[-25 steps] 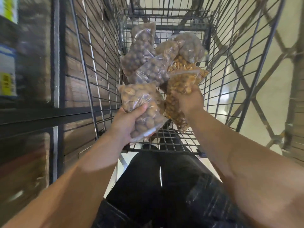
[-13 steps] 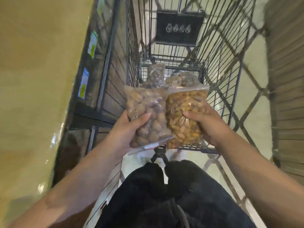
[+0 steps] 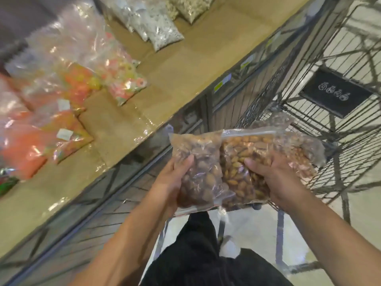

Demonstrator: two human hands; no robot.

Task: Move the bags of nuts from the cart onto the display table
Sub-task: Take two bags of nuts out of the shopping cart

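The left hand [image 3: 175,183] and right hand [image 3: 277,182] are bare, and so are the left forearm [image 3: 132,230] and right forearm [image 3: 329,230], right to the bottom edge of the view. Below them the person wears black trousers [image 3: 198,256] of soft, loosely creased cloth. A white patch beside the trouser leg is probably a shoe [image 3: 229,247], though it is blurred.

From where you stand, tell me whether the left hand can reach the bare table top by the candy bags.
Probably yes. The left hand holds its nut bag just off the table edge, and nothing stands between them. Bare top lies beside the candy bags.
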